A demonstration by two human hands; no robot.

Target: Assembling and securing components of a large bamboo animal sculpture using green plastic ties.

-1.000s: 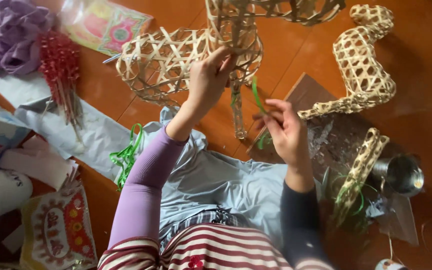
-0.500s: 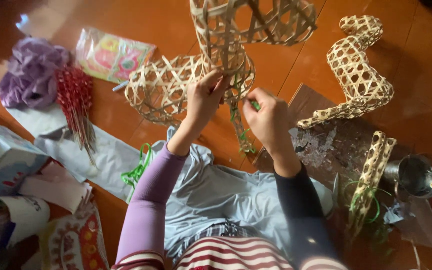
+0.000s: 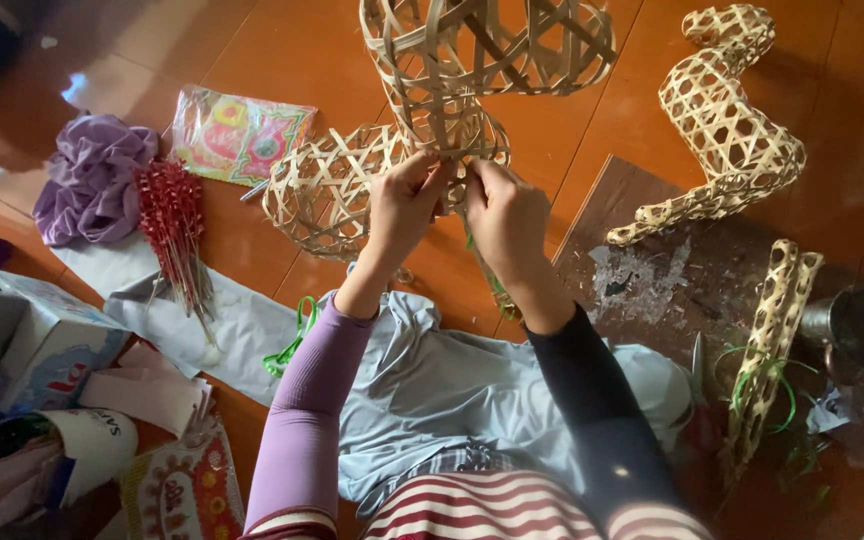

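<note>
Both hands met at the narrow neck of an open-weave bamboo frame (image 3: 472,60), held up over the wooden floor (image 3: 282,50). Left hand (image 3: 404,205), lilac sleeve, had its fingers curled shut on the strips at the neck; right hand (image 3: 505,215), dark sleeve, pinched the same spot just beside it, touching the left. A rounded woven basket form (image 3: 317,190) lay on the floor behind the left hand. A curved woven piece (image 3: 727,120) lay well apart to the right. Red stick bundle (image 3: 172,215) and purple cloth (image 3: 92,175) lay at left.
</note>
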